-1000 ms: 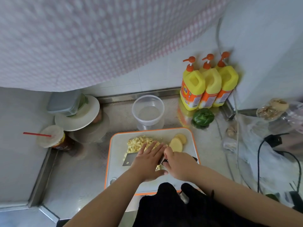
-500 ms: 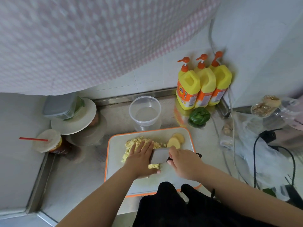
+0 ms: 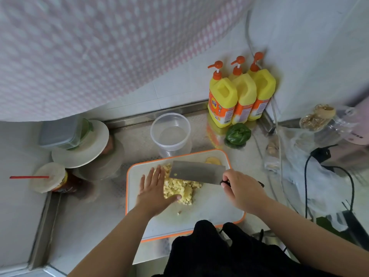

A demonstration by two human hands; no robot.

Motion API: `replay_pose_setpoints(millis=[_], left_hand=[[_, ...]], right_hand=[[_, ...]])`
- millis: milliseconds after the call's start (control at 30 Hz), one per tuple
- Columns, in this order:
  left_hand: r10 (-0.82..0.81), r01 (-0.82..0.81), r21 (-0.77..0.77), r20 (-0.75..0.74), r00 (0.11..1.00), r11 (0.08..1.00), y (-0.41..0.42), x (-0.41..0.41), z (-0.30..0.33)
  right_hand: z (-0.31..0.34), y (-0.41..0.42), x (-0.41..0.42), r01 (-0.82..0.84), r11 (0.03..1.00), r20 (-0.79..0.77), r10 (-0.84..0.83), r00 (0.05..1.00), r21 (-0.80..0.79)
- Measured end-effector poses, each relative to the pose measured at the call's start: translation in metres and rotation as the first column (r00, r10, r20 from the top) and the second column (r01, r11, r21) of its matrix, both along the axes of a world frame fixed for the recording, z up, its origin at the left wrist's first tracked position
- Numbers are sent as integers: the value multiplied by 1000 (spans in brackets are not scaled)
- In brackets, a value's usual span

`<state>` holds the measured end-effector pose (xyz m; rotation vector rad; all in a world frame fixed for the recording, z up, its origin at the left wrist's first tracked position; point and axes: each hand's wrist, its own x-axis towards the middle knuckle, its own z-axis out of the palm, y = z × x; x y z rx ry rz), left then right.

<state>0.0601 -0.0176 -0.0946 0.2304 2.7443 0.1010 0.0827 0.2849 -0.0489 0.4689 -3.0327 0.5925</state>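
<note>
The left hand [image 3: 152, 188] lay flat on the board [image 3: 209, 214], fingers straight and together, pointing to 12 o'clock. Its inner edge touched the dice [image 3: 180, 189], a pale yellow heap near the middle of the board. The hand sat at the heap's 9 o'clock, with the thumb reaching along the heap's 6 o'clock side. It held nothing.

The right hand [image 3: 242, 189] was curled round the dark handle of the knife [image 3: 196, 172], at 3 o'clock from the heap. The broad blade ran from the handle toward 9 o'clock, tilted so its flat side faced up. Its lower edge met the heap along the 12 o'clock side, and one yellow bit clung to the steel. The blade tip came close to the left fingertips; whether they touched could not be told.

A loose bit lay on the board at 6 o'clock from the heap. Slices [image 3: 213, 160] showed just past the blade at 1 o'clock.

On the table [image 3: 79, 226], a clear tub [image 3: 170, 134] stood at 12 o'clock from the board. Three yellow bottles [image 3: 222, 98] stood in a row at 1 o'clock, a green pepper [image 3: 238, 134] just before them. At 10 o'clock a plate [image 3: 83, 150] carried a lidded box [image 3: 60, 132]. A cup [image 3: 50, 177] with a red straw stood at 9 o'clock.
</note>
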Motion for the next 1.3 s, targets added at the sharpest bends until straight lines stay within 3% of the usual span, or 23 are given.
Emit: replay_pose_setpoints(millis=[100, 200, 300, 433, 533, 733, 967, 1300], left_hand=[[138, -115, 189, -113, 984, 975, 7, -4, 7], [267, -217, 244, -198, 943, 945, 15, -8, 10], [273, -230, 233, -175, 946, 945, 26, -8, 12], [204, -129, 299, -235, 950, 945, 54, -20, 17], [78, -39, 299, -117, 990, 953, 79, -40, 18], [-202, 192, 80, 147, 968, 978, 134, -88, -3], [-314, 325, 8, 275, 909, 946, 162, -118, -13], [-278, 300, -13, 344, 897, 954, 172, -122, -7]], right_hand=[[-4, 0, 3, 87, 996, 59, -85, 995, -35], [-6, -2, 4, 178, 983, 183, -166, 969, -53], [-5, -1, 3, 297, 946, 311, -245, 918, -131], [-7, 16, -4, 468, 842, 398, -346, 850, -268], [-6, 29, -12, 549, 751, 464, -363, 808, -367], [-11, 56, -19, 622, 656, 480, -418, 771, -427], [-10, 74, -16, 619, 661, 522, -380, 764, -424], [-20, 83, -17, 631, 700, 572, -381, 727, -336]])
